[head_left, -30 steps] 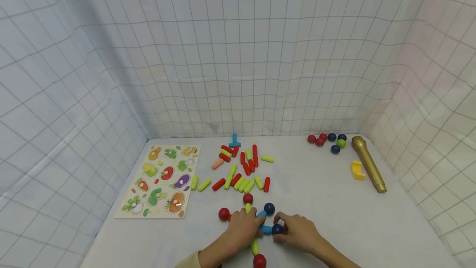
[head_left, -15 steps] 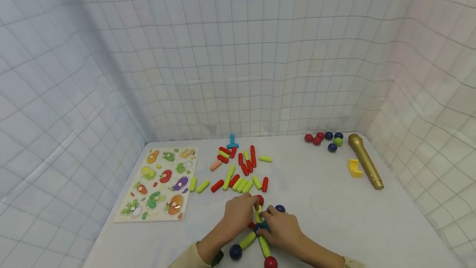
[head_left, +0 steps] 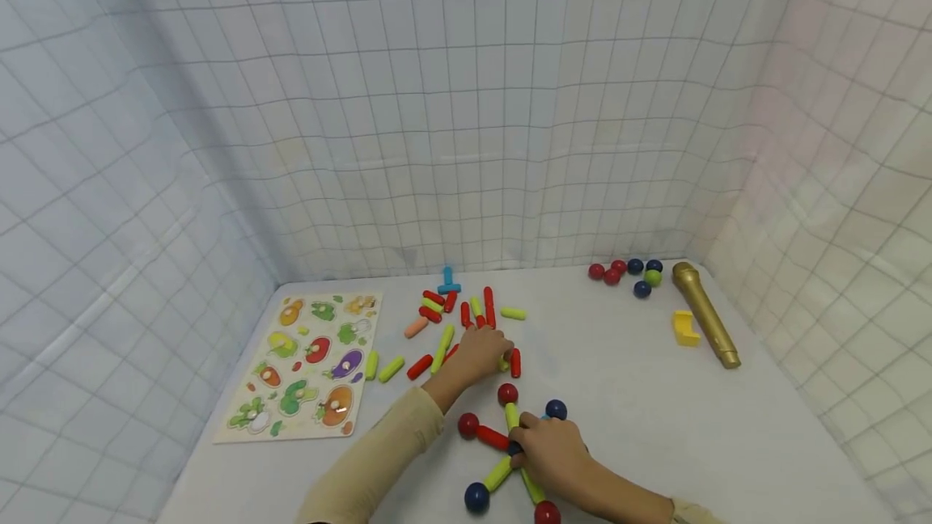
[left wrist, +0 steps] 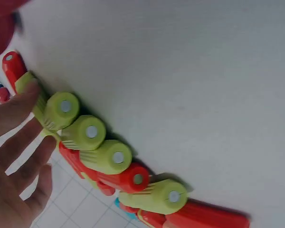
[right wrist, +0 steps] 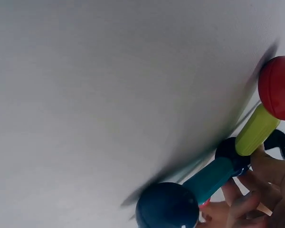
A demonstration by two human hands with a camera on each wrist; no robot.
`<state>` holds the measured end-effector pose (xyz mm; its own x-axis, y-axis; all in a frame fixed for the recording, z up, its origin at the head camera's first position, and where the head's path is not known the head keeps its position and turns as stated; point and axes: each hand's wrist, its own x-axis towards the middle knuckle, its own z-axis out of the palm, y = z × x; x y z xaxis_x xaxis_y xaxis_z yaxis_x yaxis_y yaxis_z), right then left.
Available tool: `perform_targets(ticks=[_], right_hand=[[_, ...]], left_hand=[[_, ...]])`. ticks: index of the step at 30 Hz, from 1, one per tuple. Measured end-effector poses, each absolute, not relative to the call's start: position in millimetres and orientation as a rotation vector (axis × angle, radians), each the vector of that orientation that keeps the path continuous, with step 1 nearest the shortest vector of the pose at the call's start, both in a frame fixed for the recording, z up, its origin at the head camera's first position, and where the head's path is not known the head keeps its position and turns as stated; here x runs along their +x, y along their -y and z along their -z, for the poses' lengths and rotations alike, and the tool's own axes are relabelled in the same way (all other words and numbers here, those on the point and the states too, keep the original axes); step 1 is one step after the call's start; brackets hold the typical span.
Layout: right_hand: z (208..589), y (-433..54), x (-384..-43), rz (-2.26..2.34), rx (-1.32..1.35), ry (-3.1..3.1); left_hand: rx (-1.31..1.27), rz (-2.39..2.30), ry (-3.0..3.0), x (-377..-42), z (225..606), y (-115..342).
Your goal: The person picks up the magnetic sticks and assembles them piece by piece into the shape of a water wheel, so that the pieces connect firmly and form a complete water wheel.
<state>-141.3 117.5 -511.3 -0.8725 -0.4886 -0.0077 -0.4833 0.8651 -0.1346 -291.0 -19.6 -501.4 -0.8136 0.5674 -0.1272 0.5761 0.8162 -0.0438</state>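
My right hand (head_left: 557, 459) grips the dark blue center ball (right wrist: 230, 151) of a star of magnetic rods and balls near the front. Around it run yellow-green rods (head_left: 498, 474), a red rod (head_left: 492, 437) and a teal-blue rod (right wrist: 209, 180). Red balls (head_left: 507, 393) and dark blue balls (head_left: 476, 497) cap their outer ends; my hand covers part of the right side. Farther back, my left hand (head_left: 479, 352) is over the loose rods, its thumb and fingers pinching a yellow-green magnetic rod (left wrist: 40, 107) at the row's end. More yellow-green rods (left wrist: 88, 133) lie beside it.
A vegetable puzzle board (head_left: 298, 370) lies at the left. Loose red rods (head_left: 420, 367) and blue rods (head_left: 448, 287) spread behind my left hand. Several balls (head_left: 612, 276), a yellow bracket (head_left: 685, 328) and a gold microphone (head_left: 706, 314) sit at the back right.
My left hand has left the star and reached forward to the loose rods. The star has been turned around, and my right hand has moved from an outer blue ball to its center.
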Motion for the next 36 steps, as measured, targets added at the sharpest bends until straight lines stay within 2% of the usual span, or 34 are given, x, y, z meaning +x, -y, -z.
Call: perform_targets(ticks=[4, 10, 12, 18, 28, 36], right_hand=[[508, -134, -143, 0.214, -0.713, -2.996], [505, -152, -146, 0.235, -0.617, -3.048], [505, -155, -145, 0.245, -0.599, -3.043], [506, -158, -146, 0.251, -0.618, -3.038], [511, -163, -147, 0.305, -0.722, -3.049], [516, -166, -143, 0.344, -0.676, -3.057]], left_hand=[[0.886, 0.051, -2.924, -290, 502, 20], [0.646, -0.788, -2.776, -263, 490, 31], [0.576, -0.911, -2.728, -251, 490, 37], [0.425, -0.842, -2.745, -237, 502, 47], [0.498, -0.807, -2.538, -232, 505, 43], [0.484, -0.839, -2.471, -221, 518, 42]])
